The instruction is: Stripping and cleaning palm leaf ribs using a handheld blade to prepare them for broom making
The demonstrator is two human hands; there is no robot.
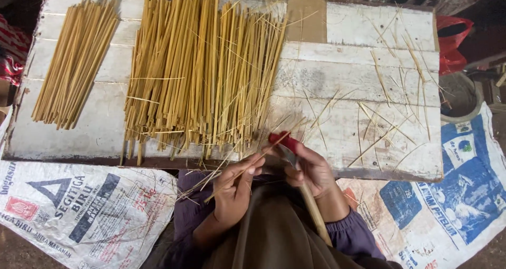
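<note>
My left hand (235,187) pinches a thin bamboo strip (247,166) that slants up to the right toward a knife. My right hand (312,170) grips that knife (286,149), whose handle is wrapped in red near the blade and runs as a long pale wooden shaft (314,212) back along my forearm. The blade meets the strip just over the near edge of the white wooden board (342,79). A big pile of split bamboo sticks (203,68) lies on the board right beyond my hands.
A smaller neat bundle of sticks (76,60) lies at the board's left. Loose slivers (392,105) scatter over its right part. Printed woven sacks (79,211) cover the ground on both sides. A red plastic bag (452,42) and a grey basin (461,97) sit at right.
</note>
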